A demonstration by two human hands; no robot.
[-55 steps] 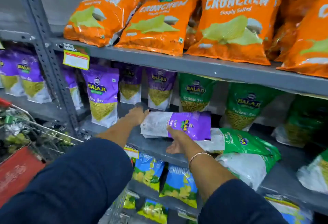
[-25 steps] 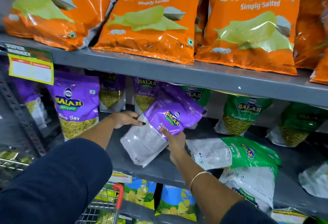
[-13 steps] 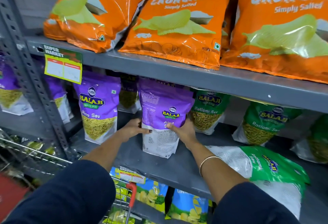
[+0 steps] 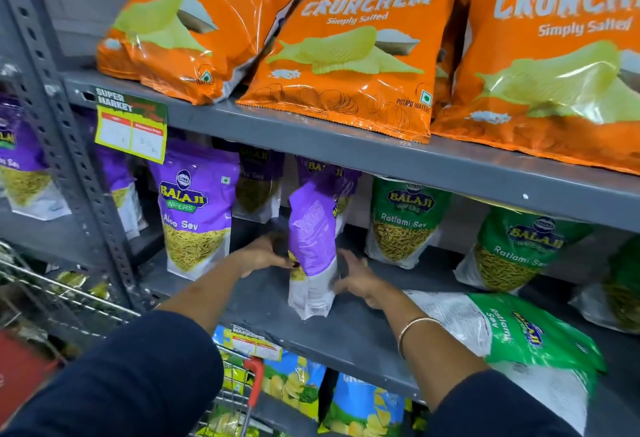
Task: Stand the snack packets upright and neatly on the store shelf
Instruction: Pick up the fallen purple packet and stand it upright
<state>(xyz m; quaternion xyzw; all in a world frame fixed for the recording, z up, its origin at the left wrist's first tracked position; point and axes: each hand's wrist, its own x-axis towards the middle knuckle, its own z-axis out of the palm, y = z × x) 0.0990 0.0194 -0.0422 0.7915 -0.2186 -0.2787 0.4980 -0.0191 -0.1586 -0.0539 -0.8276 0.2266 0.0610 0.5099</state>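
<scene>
Grip: left hand (image 4: 265, 254) pressed against the left side of the purple Aloo Sev packet (image 4: 313, 249), fingers curled on it; right hand (image 4: 360, 280) cupped open at the right side, apparently just off the film or barely touching, contact not clear.
Packet position: standing on its white base on the middle shelf (image 4: 363, 336), turned edge-on so the printed back faces the camera, top leaning slightly toward the rear.
Reason for hold: one hand on each flank, probably to steady a soft pouch that would otherwise slump or twist; low placement near the base likely chosen to settle the bottom gusset flat.
Neighbours: front-facing Aloo Sev packet (image 4: 195, 214) upright to the left, well apart; upright Ratlami Sev packet (image 4: 405, 221) near on the right; more purple packets behind, just beside the held one.
Fallen stock: green Ratlami Sev packet (image 4: 512, 332) lying flat near the front lip, just beside the right forearm; still to be stood up.
Edges: shelf lip in front of the packet's base; upper shelf (image 4: 381, 156) close above its top, limiting lift.
Open room: bare shelf between the two upright front packets, enough for turning the pouch face-forward.
Risk: tipping backward onto the rear row on release.
</scene>
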